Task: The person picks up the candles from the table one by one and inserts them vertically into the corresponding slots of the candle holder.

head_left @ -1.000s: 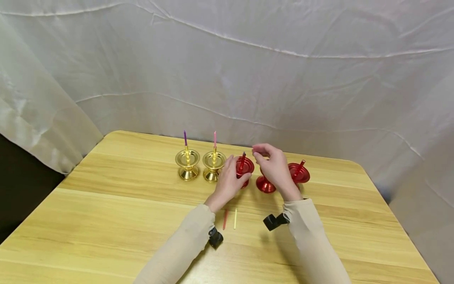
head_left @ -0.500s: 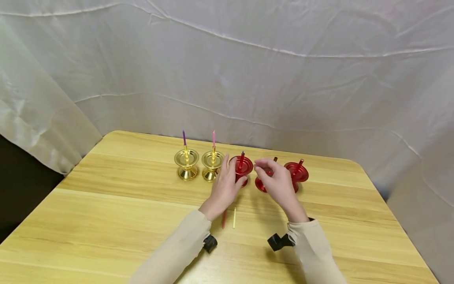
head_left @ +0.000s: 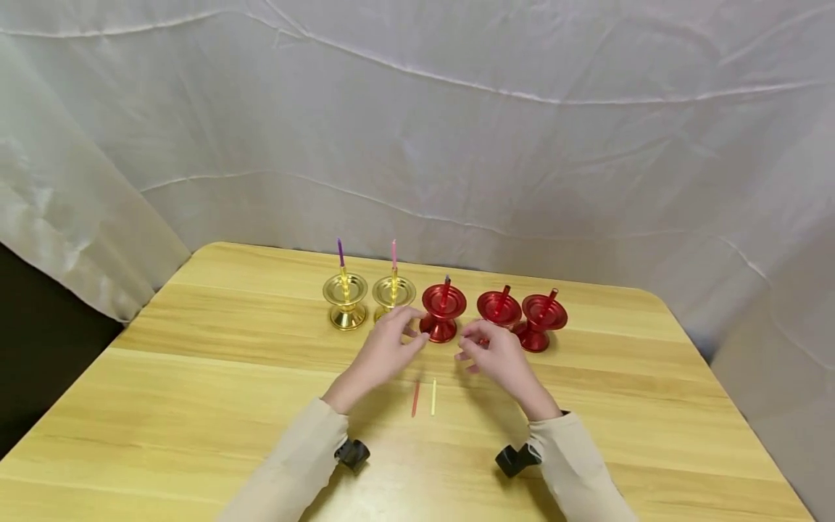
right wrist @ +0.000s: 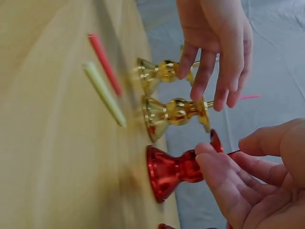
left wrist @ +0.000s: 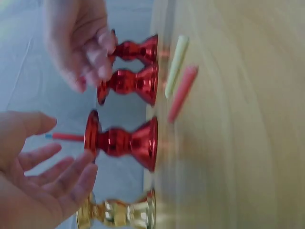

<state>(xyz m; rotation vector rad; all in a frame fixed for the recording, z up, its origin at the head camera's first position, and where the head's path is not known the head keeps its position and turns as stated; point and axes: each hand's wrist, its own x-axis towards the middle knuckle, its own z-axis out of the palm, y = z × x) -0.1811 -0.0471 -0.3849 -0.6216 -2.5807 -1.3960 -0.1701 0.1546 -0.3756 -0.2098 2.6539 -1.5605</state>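
Note:
In the head view my left hand (head_left: 386, 346) hovers with relaxed fingers beside the nearest red candle holder (head_left: 442, 330), whose tube shows a blue tip (head_left: 447, 278). Its fingers are apart and hold nothing in the left wrist view. My right hand (head_left: 501, 360), fingers loosely bent, is in front of the middle red candle holder (head_left: 499, 306) and partly covers its base. Thumb and index finger come close together, with nothing visible between them. A red candle (head_left: 415, 399) and a pale yellow candle (head_left: 433, 397) lie on the table between the forearms.
Two gold candle holders stand at the left of the row, with a purple candle (head_left: 341, 252) and a pink candle (head_left: 394, 252) upright in them. Another red candle holder (head_left: 544, 313) stands at the right end. A pale curtain (head_left: 417, 130) hangs behind the wooden table (head_left: 652, 406).
Both hands have drawn back toward the body from the red holders, the left also moving leftward. The middle red holder's tube, hidden behind the right hand before, is in view.

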